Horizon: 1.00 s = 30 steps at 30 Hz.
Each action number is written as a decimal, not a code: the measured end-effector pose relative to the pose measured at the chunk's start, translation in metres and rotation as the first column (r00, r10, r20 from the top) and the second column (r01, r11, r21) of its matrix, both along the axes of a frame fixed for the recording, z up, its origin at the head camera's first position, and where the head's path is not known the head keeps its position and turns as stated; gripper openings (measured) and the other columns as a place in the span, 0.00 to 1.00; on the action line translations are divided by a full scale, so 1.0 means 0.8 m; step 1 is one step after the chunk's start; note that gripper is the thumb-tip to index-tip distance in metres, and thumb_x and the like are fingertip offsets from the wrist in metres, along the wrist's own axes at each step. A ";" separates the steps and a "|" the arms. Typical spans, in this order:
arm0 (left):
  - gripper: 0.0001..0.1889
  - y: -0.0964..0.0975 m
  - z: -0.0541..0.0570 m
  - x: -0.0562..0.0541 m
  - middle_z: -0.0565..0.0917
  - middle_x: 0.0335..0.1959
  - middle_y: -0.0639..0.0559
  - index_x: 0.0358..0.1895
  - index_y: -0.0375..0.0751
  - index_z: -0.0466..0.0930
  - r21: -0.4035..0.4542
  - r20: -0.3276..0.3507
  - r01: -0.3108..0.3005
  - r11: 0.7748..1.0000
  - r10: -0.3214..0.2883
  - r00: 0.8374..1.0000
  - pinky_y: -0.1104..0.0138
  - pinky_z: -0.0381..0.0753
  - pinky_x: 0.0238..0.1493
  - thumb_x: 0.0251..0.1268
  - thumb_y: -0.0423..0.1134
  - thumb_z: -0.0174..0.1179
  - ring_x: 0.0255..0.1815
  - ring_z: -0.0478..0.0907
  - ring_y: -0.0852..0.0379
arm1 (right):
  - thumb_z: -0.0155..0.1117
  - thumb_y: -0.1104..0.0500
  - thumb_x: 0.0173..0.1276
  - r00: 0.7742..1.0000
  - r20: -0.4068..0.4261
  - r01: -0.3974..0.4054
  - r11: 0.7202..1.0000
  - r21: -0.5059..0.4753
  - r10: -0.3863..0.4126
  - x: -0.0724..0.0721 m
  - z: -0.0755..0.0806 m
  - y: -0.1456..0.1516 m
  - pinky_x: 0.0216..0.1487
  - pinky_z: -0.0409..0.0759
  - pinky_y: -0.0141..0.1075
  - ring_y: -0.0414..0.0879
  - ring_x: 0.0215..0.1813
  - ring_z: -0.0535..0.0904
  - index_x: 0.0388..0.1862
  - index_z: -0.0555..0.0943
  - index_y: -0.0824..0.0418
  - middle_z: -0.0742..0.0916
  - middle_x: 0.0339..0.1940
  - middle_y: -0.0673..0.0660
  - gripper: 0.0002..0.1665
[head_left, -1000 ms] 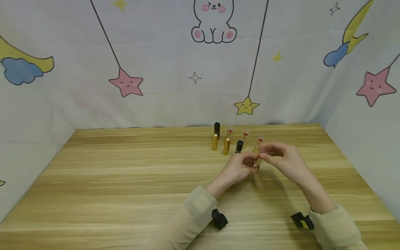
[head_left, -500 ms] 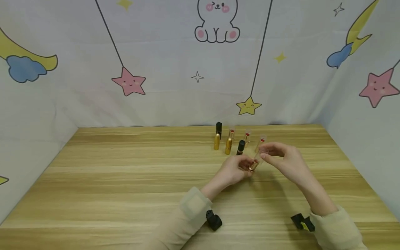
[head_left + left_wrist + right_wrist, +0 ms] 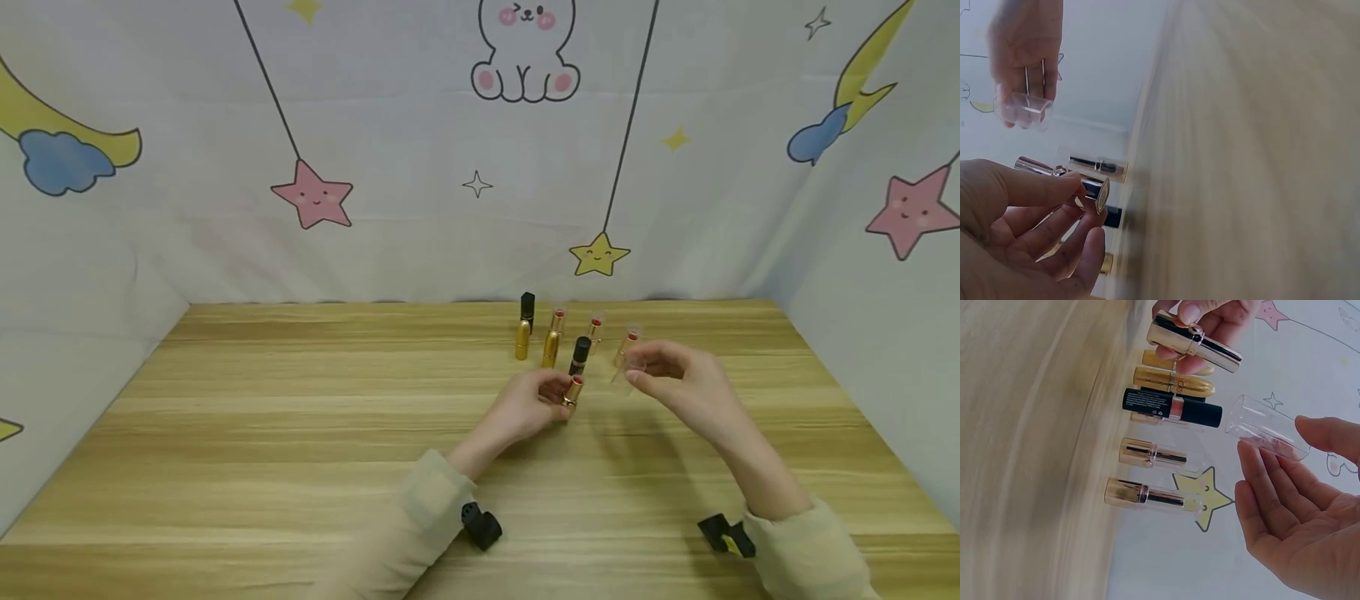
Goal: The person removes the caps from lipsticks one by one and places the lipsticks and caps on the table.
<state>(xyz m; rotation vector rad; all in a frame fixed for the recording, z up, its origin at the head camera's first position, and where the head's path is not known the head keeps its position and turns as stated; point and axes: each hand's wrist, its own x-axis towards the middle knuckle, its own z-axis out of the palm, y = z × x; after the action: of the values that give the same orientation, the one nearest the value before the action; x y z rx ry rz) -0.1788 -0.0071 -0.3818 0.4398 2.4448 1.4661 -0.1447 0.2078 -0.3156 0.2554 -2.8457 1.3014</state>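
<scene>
My left hand (image 3: 525, 407) pinches a gold lipstick (image 3: 1194, 342) by its base, uncapped, its red tip showing in the head view. To the right, my right hand (image 3: 686, 383) holds a clear lipstick cap (image 3: 1266, 427) between thumb and fingers, apart from the lipstick. In the right wrist view the cap's mouth faces the standing lipsticks. A black lipstick (image 3: 580, 357) stands just behind my left hand. Close behind my right fingers is a gold lipstick with a clear cap (image 3: 628, 343).
Behind stand two all-gold lipsticks, one at the left (image 3: 522, 341) and one nearer the middle (image 3: 551, 348). Farther back are another black lipstick (image 3: 527, 308) and two more clear-capped ones. A printed cloth (image 3: 390, 250) hangs along the back of the wooden table (image 3: 300, 433).
The lipstick has come out of the clear cap. My left hand has drawn it to the left, while my right hand has kept the cap in nearly the same place.
</scene>
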 end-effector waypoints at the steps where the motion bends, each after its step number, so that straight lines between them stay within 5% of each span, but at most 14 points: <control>1: 0.19 -0.004 0.001 0.000 0.85 0.44 0.45 0.53 0.37 0.80 0.000 -0.001 -0.002 1.000 0.002 1.000 0.65 0.80 0.48 0.56 0.29 0.66 0.46 0.81 0.52 | 0.63 0.51 0.67 1.000 -0.002 -0.001 1.000 0.000 0.001 0.000 0.000 -0.001 0.43 0.79 0.29 0.31 0.43 0.79 0.53 0.80 0.59 0.86 0.48 0.58 0.19; 16: 0.20 -0.062 0.011 -0.006 0.84 0.46 0.45 0.55 0.39 0.79 0.011 0.045 -0.106 0.994 0.105 0.993 0.61 0.80 0.52 0.57 0.27 0.63 0.49 0.81 0.51 | 0.66 0.57 0.65 0.999 0.018 -0.048 0.999 -0.019 0.048 -0.006 -0.013 -0.024 0.42 0.80 0.31 0.45 0.46 0.81 0.48 0.81 0.62 0.86 0.46 0.59 0.15; 30: 0.19 -0.116 0.018 -0.007 0.85 0.46 0.44 0.53 0.38 0.81 -0.025 -0.021 -0.186 0.982 0.185 0.982 0.58 0.80 0.54 0.56 0.28 0.65 0.49 0.82 0.49 | 0.66 0.62 0.63 0.994 0.022 -0.110 0.994 -0.025 0.111 -0.015 -0.025 -0.065 0.44 0.78 0.37 0.49 0.46 0.83 0.45 0.82 0.62 0.87 0.41 0.57 0.12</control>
<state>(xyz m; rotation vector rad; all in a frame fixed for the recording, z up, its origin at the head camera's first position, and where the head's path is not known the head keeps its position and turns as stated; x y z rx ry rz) -0.1848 -0.0996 -0.3673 0.2253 2.5769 1.5027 -0.1564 0.1561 -0.3353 0.4056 -2.8706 1.3645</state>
